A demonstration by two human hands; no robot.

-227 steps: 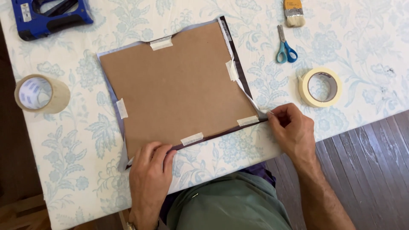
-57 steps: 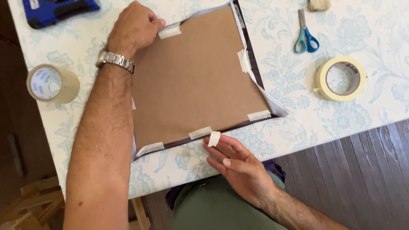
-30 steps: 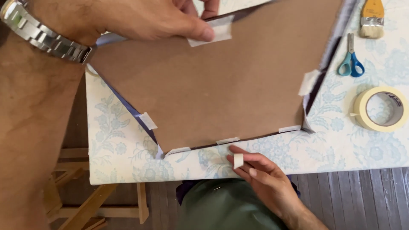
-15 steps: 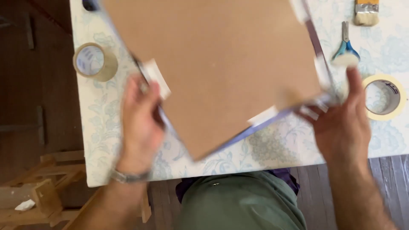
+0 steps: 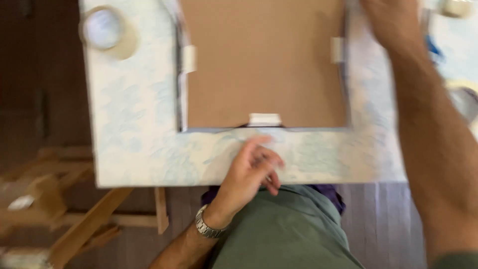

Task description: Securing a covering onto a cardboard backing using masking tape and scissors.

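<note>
– Board (image 5: pixel 264 65)?
– We judge it light, stiff and thin, its tape tabs (image 5: pixel 264 119) fragile; best held by opposite edges. It lies flat at 12 o'clock.
– Hands?
– Left hand (image 5: pixel 254 167) loosely curled, empty, at 6 o'clock; right hand (image 5: pixel 393 22) on the 2 o'clock corner, grip blurred, cannot tell.
– Surface (image 5: pixel 134 129)?
– Floral cloth, tape roll (image 5: pixel 104 31) at 10 o'clock; wooden floor below.

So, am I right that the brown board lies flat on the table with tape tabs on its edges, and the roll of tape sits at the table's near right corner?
Not quite: in the head view the roll of tape sits at the far left of the table, not the near right corner. The rest holds: the brown board lies flat, with tape tabs on its edges.
</note>
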